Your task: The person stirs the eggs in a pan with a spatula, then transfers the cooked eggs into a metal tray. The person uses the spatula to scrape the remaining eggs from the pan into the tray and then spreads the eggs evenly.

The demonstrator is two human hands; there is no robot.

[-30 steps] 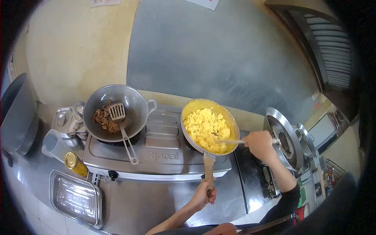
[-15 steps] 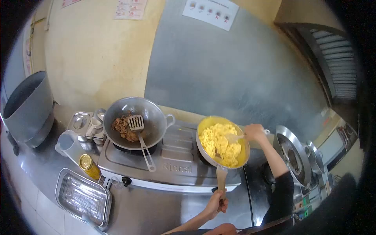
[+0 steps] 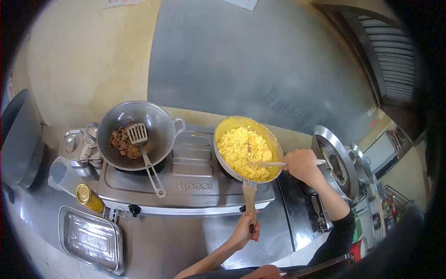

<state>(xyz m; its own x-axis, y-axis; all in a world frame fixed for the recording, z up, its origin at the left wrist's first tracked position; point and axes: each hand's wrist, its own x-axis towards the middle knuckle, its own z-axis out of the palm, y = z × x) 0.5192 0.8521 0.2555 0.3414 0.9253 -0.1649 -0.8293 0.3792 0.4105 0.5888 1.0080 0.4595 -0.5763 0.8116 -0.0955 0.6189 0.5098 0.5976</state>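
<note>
My left hand [image 3: 245, 230] is wrapped round the wooden handle of a frying pan [image 3: 278, 156] on the stove's right burner. Yellow scrambled egg [image 3: 241, 148] fills much of the pan. My right hand [image 3: 303, 163] grips a pale spatula [image 3: 269, 164], whose blade lies in the lower part of the egg. Left of the pan, a grey wok [image 3: 161, 132] holds brown cooked food [image 3: 121, 141] and a slotted metal turner [image 3: 147, 160].
The steel stove [image 3: 193, 186] stands against the wall. At the left are a yellow can [image 3: 89, 198], a plastic jug [image 3: 65, 176], a metal tray with a rack [image 3: 90, 238] and a large grey pot [image 3: 21, 139]. Another wok [image 3: 353, 174] is at the right.
The view has shifted, so the stove and pans appear further left and higher. The spatula has moved from the egg's right part to its lower part, and its blade is now seen edge-on.
</note>
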